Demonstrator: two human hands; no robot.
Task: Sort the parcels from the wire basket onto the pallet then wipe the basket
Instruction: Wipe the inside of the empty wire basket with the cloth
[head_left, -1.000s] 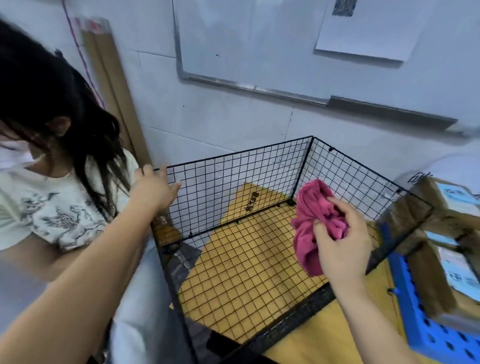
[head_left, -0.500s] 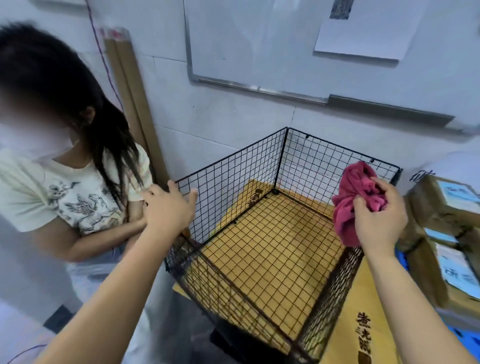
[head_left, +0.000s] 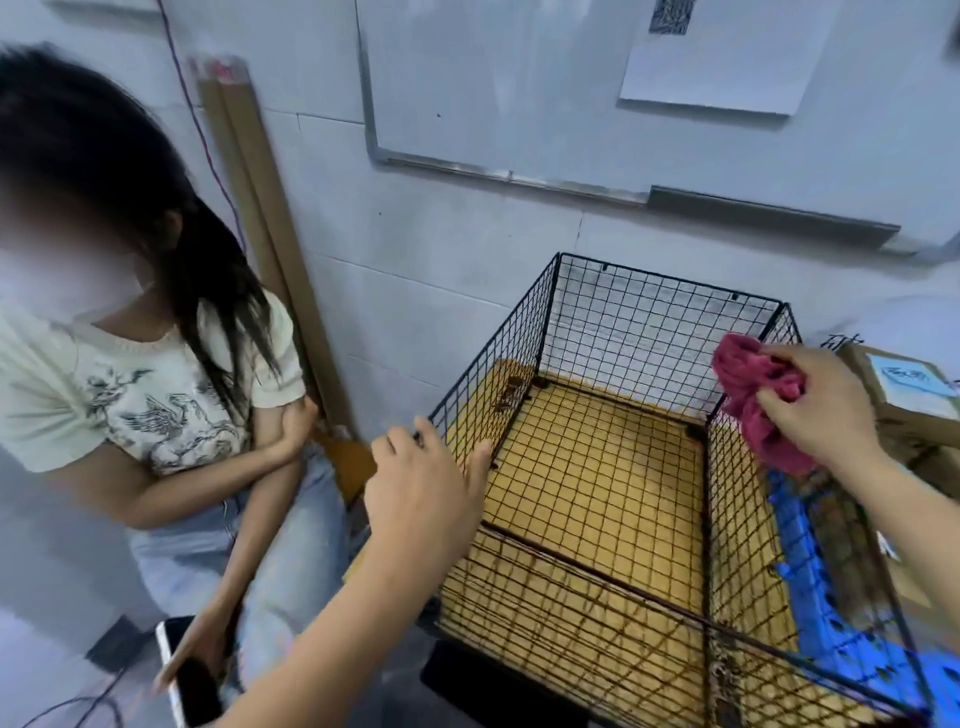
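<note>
The black wire basket (head_left: 670, 291) stands on a yellow-brown board with nothing inside it. My left hand (head_left: 423, 488) rests on the basket's near-left corner, its fingers lying over the top wire. My right hand (head_left: 821, 410) grips a bunched pink cloth (head_left: 753, 395) against the top of the basket's right wall. Behind that wall lie brown parcels (head_left: 904, 389) with pale blue labels, on a blue pallet (head_left: 810, 566).
A person in a pale printed T-shirt (head_left: 130, 410) stands close on the left, with a phone (head_left: 192, 680) held low. Cardboard tubes (head_left: 249, 208) lean on the white tiled wall. A whiteboard (head_left: 493, 78) hangs above the basket.
The view has swung left and down. My right hand has carried the cloth from inside the basket to its right wall. My left hand has stayed on the near-left corner.
</note>
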